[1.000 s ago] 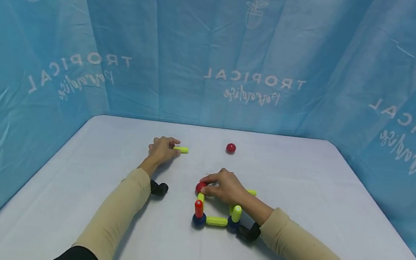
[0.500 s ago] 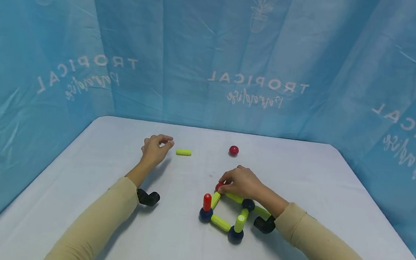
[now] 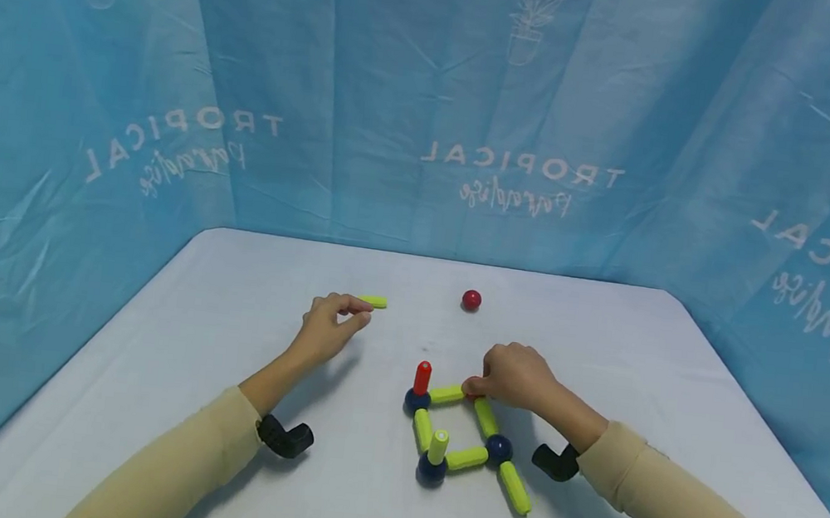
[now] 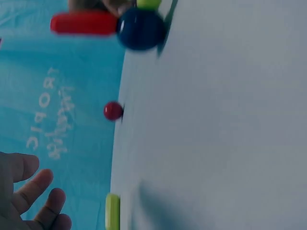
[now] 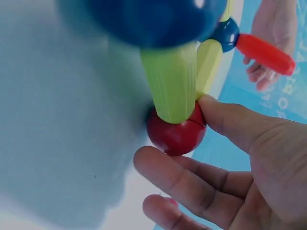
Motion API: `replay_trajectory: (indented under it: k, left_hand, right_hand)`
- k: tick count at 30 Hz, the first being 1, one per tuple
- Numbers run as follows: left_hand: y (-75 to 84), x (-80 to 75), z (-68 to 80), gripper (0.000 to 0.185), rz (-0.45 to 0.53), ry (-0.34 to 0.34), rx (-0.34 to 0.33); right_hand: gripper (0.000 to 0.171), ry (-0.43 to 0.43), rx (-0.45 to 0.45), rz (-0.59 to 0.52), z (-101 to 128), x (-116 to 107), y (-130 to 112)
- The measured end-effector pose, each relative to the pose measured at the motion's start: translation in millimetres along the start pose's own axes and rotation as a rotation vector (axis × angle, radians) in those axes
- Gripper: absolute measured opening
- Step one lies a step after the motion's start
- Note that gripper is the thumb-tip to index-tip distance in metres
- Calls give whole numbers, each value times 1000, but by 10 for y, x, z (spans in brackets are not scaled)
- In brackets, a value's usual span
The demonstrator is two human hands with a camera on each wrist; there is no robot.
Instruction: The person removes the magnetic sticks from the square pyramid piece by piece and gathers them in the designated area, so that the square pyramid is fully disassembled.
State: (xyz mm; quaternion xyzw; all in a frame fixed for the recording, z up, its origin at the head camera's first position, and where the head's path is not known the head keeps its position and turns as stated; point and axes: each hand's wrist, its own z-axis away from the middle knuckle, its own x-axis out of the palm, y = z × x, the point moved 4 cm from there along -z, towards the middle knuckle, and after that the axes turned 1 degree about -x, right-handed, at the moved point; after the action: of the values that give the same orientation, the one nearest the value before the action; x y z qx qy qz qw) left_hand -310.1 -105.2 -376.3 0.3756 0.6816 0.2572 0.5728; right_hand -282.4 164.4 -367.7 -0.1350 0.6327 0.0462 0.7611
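Observation:
My right hand point(image 3: 521, 378) pinches a red ball point(image 5: 176, 136) at one corner of a four-sided frame of lime sticks point(image 3: 467, 458). Navy balls point(image 3: 498, 450) form the other corners. One bears an upright red stick point(image 3: 422, 378), another an upright lime stick point(image 3: 439, 446). From the third, a further lime stick point(image 3: 514, 489) points outward toward the near right. My left hand point(image 3: 326, 327) hovers over the table left of the frame, fingers loosely bent and holding nothing. Just past its fingertips lies a loose lime stick point(image 3: 375, 302).
A loose red ball point(image 3: 471, 300) sits farther back on the white table point(image 3: 603, 335). Blue printed curtains point(image 3: 417, 84) hang behind and at both sides of it. Black wrist mounts point(image 3: 285, 437) jut from both forearms.
The frame has turned clockwise on the table, with the red ball in my right hand moving rightward. My left hand drew back from the loose stick, then moved right and nearer me.

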Motion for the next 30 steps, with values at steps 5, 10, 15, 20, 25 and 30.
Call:
replay_trajectory:
  k: [5, 10, 15, 20, 25, 30]
  left_hand:
    - [144, 122, 253, 22, 19, -66, 25]
    - [214, 242, 433, 23, 44, -137, 27]
    - [296, 366, 528, 29, 46, -169, 44]
    - [405, 456, 565, 32, 67, -178, 119]
    - [476, 529, 552, 33, 59, -175, 176]
    - [520, 563, 530, 25, 20, -159, 178]
  right_hand:
    - [36, 68, -42, 95, 140, 27, -43]
    - [34, 189, -139, 47, 198, 60, -82]
    - [39, 123, -244, -244, 104, 187, -162]
    - [34, 25, -293, -414, 1, 345, -222]
    - [23, 36, -305, -442, -25, 391, -255]
    - [18, 57, -298, -446, -19, 381, -262]
